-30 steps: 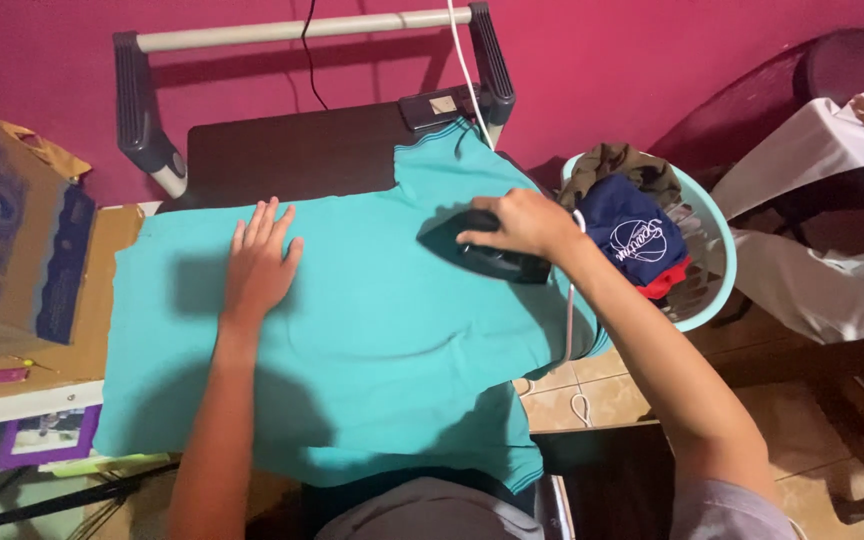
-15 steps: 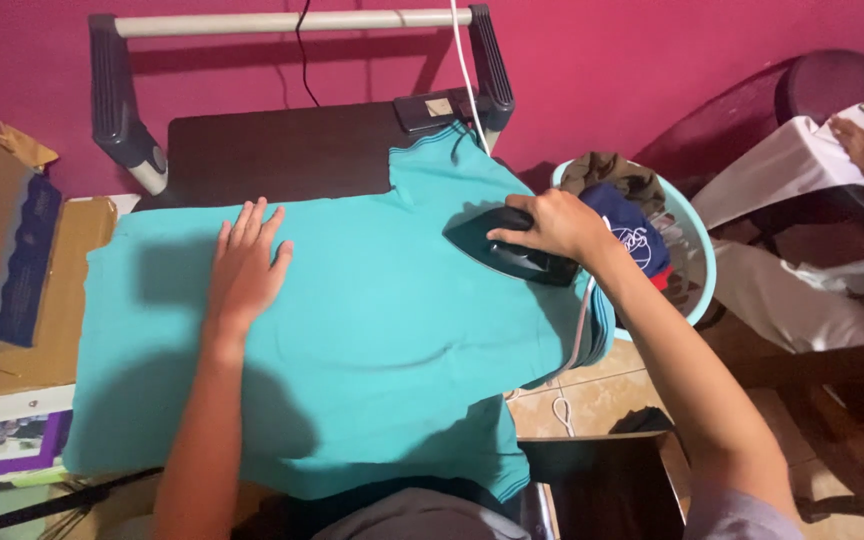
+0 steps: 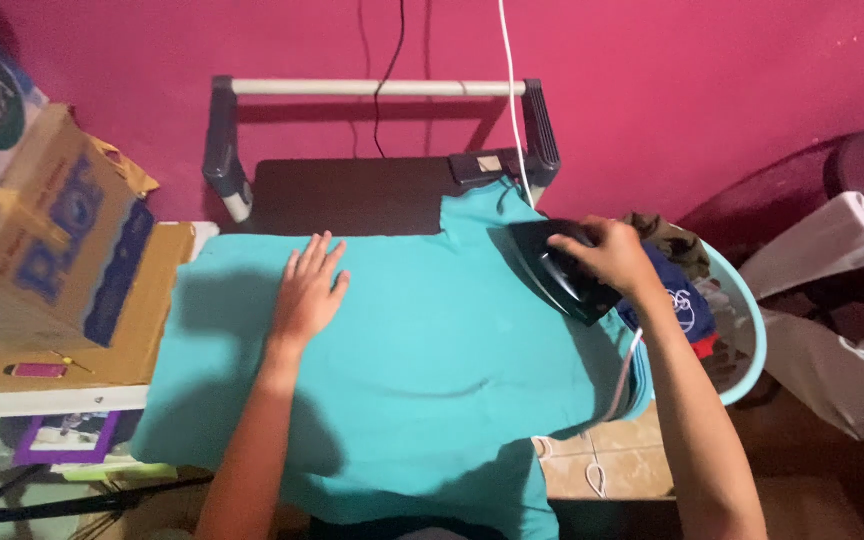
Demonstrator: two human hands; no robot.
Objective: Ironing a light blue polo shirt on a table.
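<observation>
A teal garment [image 3: 422, 370] lies spread over a dark ironing board [image 3: 352, 195]. My left hand [image 3: 309, 290] rests flat on the cloth, fingers apart, left of centre. My right hand [image 3: 614, 255] grips the handle of a dark iron [image 3: 557, 272], which sits on the garment's upper right part near the board's edge. The iron's white cord [image 3: 510, 100] runs up the wall.
A pale blue basket [image 3: 747, 330] of clothes stands right of the board. Cardboard boxes [image 3: 52, 235] sit at the left. A pink wall [image 3: 652, 80] is behind, with a grey rail [image 3: 372, 88] at the board's far end. Someone in white sits at the far right.
My right hand has slid the iron toward the garment's upper right edge. My left hand stays flat on the cloth. The view has moved closer.
</observation>
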